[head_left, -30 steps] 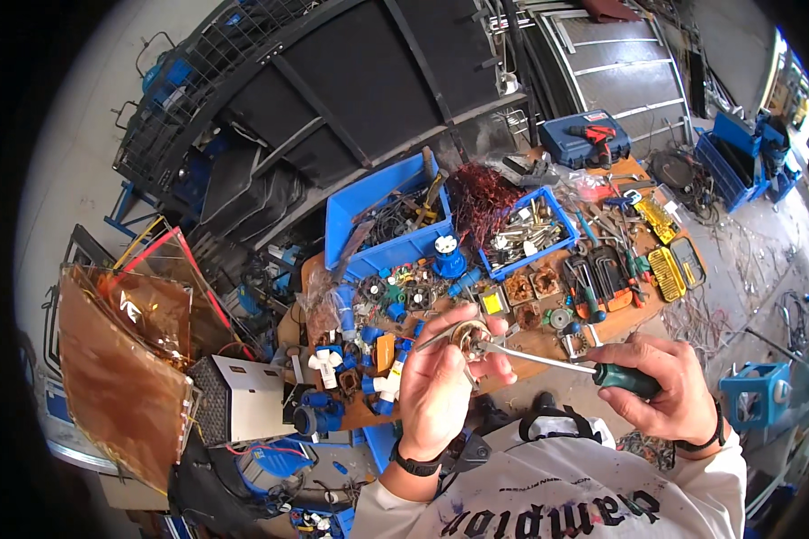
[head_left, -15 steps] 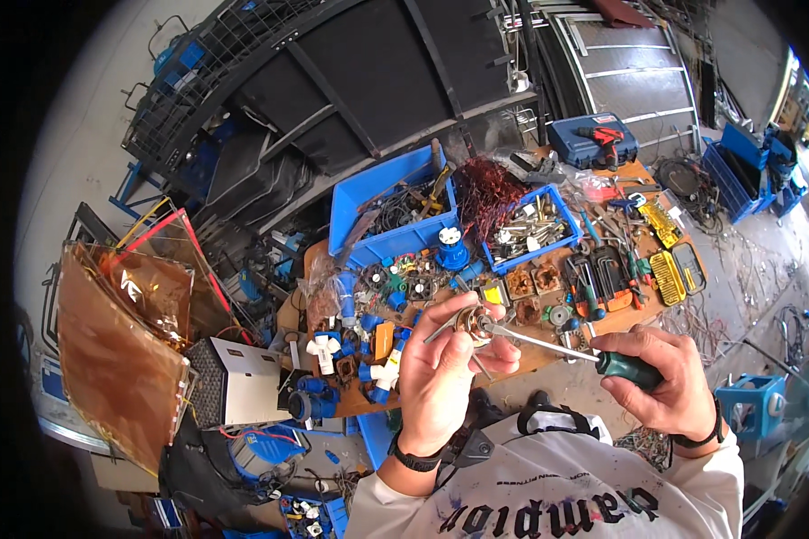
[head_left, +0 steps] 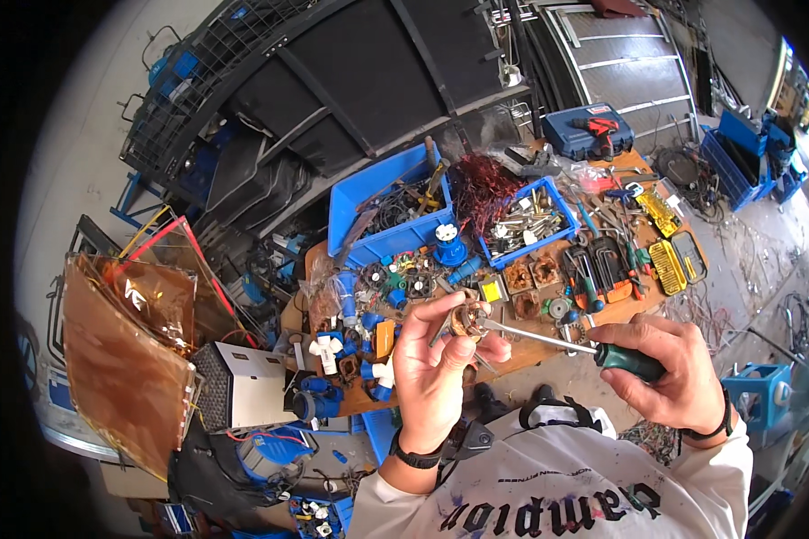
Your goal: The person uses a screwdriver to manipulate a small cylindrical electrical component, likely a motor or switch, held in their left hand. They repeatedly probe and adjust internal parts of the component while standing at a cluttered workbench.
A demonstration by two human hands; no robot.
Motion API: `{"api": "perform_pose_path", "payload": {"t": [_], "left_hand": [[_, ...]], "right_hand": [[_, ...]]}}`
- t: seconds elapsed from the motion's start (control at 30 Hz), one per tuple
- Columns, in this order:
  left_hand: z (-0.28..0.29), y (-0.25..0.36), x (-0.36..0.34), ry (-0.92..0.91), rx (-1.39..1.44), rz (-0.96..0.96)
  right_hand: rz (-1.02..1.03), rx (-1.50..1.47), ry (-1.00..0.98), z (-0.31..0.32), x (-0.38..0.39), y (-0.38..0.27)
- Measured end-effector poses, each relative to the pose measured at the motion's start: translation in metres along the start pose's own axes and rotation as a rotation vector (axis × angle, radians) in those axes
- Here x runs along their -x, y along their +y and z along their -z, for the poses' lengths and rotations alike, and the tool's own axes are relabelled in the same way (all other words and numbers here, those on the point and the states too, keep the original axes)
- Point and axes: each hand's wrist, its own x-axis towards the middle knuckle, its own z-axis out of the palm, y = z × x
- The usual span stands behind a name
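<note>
My left hand (head_left: 425, 382) is raised above the table's front edge, thumb and fingers closed around a small round motor part (head_left: 466, 318) with copper windings and a thin metal shaft. From the right, my right hand (head_left: 672, 373) grips the dark green handle of a screwdriver (head_left: 548, 339). Its long steel blade points left, and the tip meets the copper-wound part. Whether the tip sits inside the windings or only against them is too small to tell.
Behind my hands, a wooden table (head_left: 634, 308) carries a large blue bin (head_left: 346, 211) of cables and a smaller blue bin (head_left: 562, 202) of metal pieces. Dark red wire (head_left: 485, 190) is heaped between them. Pliers, hex keys and a yellow bit case (head_left: 668, 267) lie at right.
Both hands have shifted slightly, and the motor part has turned a little in my left fingers. The screwdriver tip stays at the windings. The whole view has moved slightly.
</note>
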Motion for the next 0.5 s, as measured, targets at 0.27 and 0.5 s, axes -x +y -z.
{"api": "perform_pose_path", "payload": {"t": [0.27,0.5], "left_hand": [[-0.002,-0.006,0.000,0.009,-0.041,-0.113],[-0.001,-0.011,0.001,0.048,-0.205,-0.186]], "right_hand": [[0.022,0.113,-0.004,0.012,-0.001,-0.010],[0.018,0.163,-0.028,0.011,-0.004,-0.019]]}}
